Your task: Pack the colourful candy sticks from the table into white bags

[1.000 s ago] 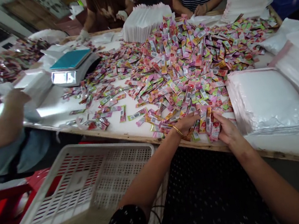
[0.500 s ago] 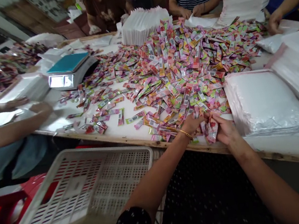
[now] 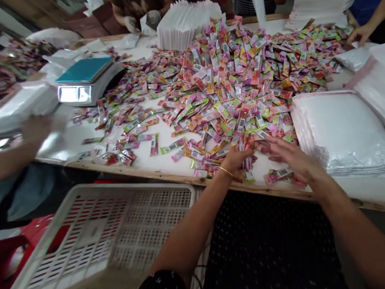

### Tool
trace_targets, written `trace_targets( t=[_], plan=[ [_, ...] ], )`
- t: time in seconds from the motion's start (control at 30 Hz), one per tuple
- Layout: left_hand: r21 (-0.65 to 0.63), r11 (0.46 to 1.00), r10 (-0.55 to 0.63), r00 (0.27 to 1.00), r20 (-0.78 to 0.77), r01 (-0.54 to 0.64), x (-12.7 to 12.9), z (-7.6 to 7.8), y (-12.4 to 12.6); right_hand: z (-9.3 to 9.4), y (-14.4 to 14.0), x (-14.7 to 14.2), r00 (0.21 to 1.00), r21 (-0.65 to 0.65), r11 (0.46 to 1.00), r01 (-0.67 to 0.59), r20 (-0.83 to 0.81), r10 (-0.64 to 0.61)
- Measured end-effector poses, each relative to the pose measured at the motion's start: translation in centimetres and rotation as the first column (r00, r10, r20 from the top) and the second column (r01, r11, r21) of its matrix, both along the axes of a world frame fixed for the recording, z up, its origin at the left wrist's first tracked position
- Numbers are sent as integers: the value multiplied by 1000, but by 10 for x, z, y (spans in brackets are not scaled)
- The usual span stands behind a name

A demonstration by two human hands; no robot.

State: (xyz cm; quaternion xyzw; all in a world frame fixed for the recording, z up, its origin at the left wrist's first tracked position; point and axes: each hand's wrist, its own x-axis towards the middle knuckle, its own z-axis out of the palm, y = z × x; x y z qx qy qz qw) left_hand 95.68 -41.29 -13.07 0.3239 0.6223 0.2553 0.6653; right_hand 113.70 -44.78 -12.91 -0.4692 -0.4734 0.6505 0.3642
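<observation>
Head camera view: both hands are seen at the near edge of a long white surface (image 3: 152, 162) heaped with small colourful sachets (image 3: 226, 81). The left hand (image 3: 237, 158), a thin bangle (image 3: 226, 172) at its wrist, is laid on the near fringe of the heap with its fingers curled loosely over a few sachets; whether any are actually gripped cannot be told. The right hand (image 3: 294, 160) is held just to the right of it, palm down and fingers spread apart, blurred, with nothing clamped in it. A loose sachet (image 3: 278, 174) is seen lying on the surface just under this hand, close to the wooden edge.

To the right of the hands, a thick stack of white bags (image 3: 344, 131) is laid flat, with more bags piled beyond it. At far left, a digital scale (image 3: 87, 83) with a teal platform is set on the surface. A fanned stack of white envelopes (image 3: 185, 22) is stood at the far side of the heap. Other people's arms are seen at the left and along the far edge. A white slatted plastic crate (image 3: 96, 255) is positioned below the surface at near left.
</observation>
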Motion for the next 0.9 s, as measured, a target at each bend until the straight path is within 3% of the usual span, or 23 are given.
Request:
trace_targets(
  t=[0.07,0.17,0.23,0.4,0.53,0.63,0.7,0.73,0.83,0.87,0.9],
  plan=[
    [-50,999,-2,999,38,4,-18,1,2,-7,-16,13,905,234,945,-231,409,120],
    [-75,997,-20,1000,-12,19,-37,-2,6,-24,-32,15,607,215,805,-553,766,212],
    [-60,998,8,997,-72,-12,-46,-5,12,-32,-30,11,492,150,766,-625,837,238],
    [7,991,132,948,-289,-135,-74,-2,33,-29,-19,21,466,176,679,-713,842,271],
    [72,976,218,949,-229,-207,-92,1,39,-21,-23,27,243,64,689,-722,956,166],
    [120,967,242,954,-175,-224,-91,-1,33,-21,-18,6,158,-5,700,-714,973,168],
    [137,968,231,961,-152,-212,-84,0,26,-20,-7,-10,185,-5,728,-686,966,181],
    [148,968,223,965,-141,-202,-81,2,22,-19,0,-15,246,24,759,-651,952,181],
    [181,970,185,976,-114,-163,-77,13,12,-6,18,-6,584,183,895,-408,806,101],
    [182,971,173,980,-102,-153,-77,17,9,0,21,3,668,225,929,-292,743,30],
    [176,973,164,982,-91,-146,-77,21,6,7,21,14,703,249,951,-185,709,-49]
  ],
)
